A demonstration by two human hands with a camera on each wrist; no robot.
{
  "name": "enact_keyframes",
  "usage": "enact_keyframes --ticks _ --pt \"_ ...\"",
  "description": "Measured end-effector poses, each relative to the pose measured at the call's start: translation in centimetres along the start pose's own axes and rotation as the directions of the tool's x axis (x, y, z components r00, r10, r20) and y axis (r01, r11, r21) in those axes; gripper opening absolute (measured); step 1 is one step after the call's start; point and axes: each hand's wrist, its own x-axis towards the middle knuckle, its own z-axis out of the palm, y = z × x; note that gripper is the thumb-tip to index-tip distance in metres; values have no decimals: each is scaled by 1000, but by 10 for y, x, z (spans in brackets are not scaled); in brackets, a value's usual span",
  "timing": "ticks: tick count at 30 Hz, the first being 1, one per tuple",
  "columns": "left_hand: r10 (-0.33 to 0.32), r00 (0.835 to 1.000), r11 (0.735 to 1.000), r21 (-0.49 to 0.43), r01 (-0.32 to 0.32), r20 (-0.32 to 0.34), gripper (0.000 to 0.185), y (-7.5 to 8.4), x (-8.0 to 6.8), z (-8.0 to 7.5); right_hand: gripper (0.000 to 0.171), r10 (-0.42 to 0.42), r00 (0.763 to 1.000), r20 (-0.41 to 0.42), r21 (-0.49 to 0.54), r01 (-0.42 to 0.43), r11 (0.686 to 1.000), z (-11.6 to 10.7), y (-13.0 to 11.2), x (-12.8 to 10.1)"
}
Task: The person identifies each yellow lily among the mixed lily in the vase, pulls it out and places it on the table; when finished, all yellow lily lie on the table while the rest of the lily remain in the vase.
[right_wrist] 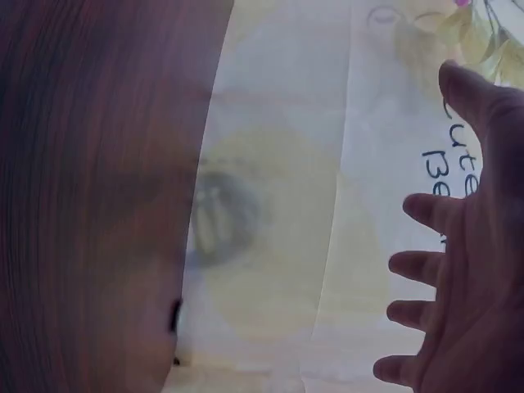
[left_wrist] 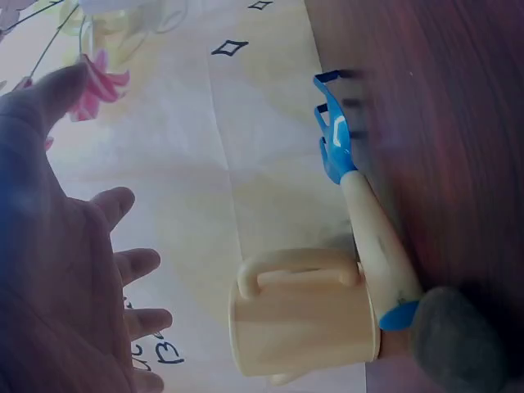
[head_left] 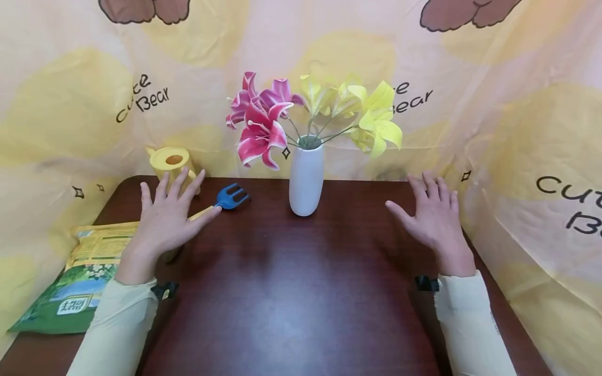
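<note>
Nearest, two pale sleeves point(head_left: 117, 321) reach forward from the lower corners over the dark worktop point(head_left: 301, 318), arms well apart. A green-and-yellow bag point(head_left: 70, 292) lies at the left, partly behind the left arm. The left hand point(head_left: 166, 222) is raised, back uppermost, fingers fanned forward and thumb stretched inward; its grip is wide, holding nothing. The right hand point(head_left: 435, 222) nearly mirrors it, grip likewise wide, fingers forward and thumb angled inward. Beside the left hand, apart from it in the left wrist view, lie a blue fork point(head_left: 230, 197) with a cream handle and, by the handle's end, a grey rounded object point(left_wrist: 458, 340). Beyond, between the hands, a white vase point(head_left: 307, 183) stands upright, bearing pink flowers point(head_left: 260, 136) and yellow flowers point(head_left: 380, 122). A yellow watering can point(head_left: 161, 157) stands past the left fingertips, before the printed cloth point(head_left: 277, 31).
</note>
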Motion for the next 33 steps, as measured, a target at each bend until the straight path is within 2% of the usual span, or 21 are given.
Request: enact_keyframes --ticks 3,5,7,9,12,15,17,20,22,24,29,33 --pt "66 995 997 -41 -69 -71 98 6 4 4 87 -47 993 -108 89 56 994 -3 -14 -2" --pt "127 984 985 -100 -140 -126 92 13 9 13 72 -78 975 -209 177 116 977 -6 -28 -4" --pt "172 972 964 -176 -200 -161 83 22 17 23 55 -97 947 -305 267 183 946 -10 -47 -5" --pt "197 963 932 -271 -242 -183 75 33 27 33 38 -102 920 -379 352 245 903 -10 -67 -3" --pt "190 963 871 -419 -255 -189 67 53 47 47 22 -71 904 -421 472 285 834 -7 -97 3" --pt "172 970 782 -575 -241 -172 62 73 66 64 20 -21 916 -400 604 281 746 2 -124 12" --pt "134 982 722 -666 -187 -132 64 87 78 78 22 28 929 -369 698 257 668 9 -139 18" --pt "78 992 625 -770 -126 -99 69 104 91 98 24 109 929 -353 816 249 522 21 -161 33" --pt "51 993 569 -814 -115 -104 73 116 98 109 25 175 914 -366 863 262 433 28 -174 43" --pt "41 992 511 -850 -125 -122 78 126 103 116 26 234 888 -397 880 297 370 35 -184 53" --pt "27 992 416 -900 -126 -127 86 143 109 125 24 338 828 -447 889 368 275 44 -203 71" --pt "53 990 394 -908 -144 -134 90 147 111 128 19 384 807 -448 893 385 233 47 -212 79"
